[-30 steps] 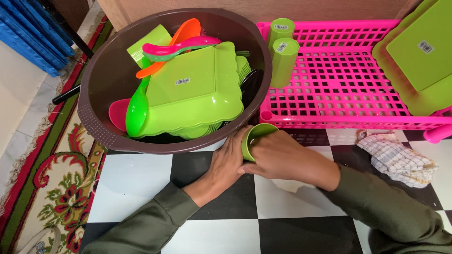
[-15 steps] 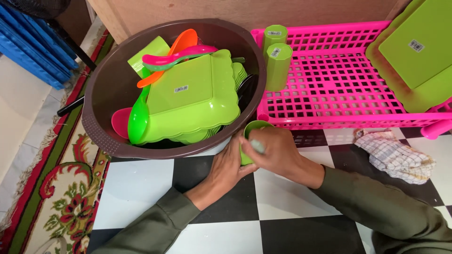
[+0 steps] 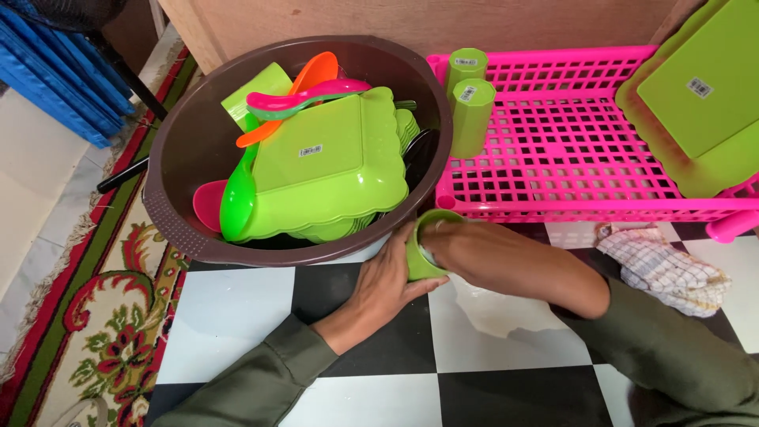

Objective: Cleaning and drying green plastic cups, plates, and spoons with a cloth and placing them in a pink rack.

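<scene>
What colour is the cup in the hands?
Light green cup, clearest in the head view.

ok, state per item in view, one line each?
green cup: upright on the floor, gripped by left hand, right hand reaching inside
brown basin: piled with green plates and spoons
two green tumblers: upside down in pink rack
green trays: leaning at the rack's right end
checked cloth: crumpled on the floor
</scene>
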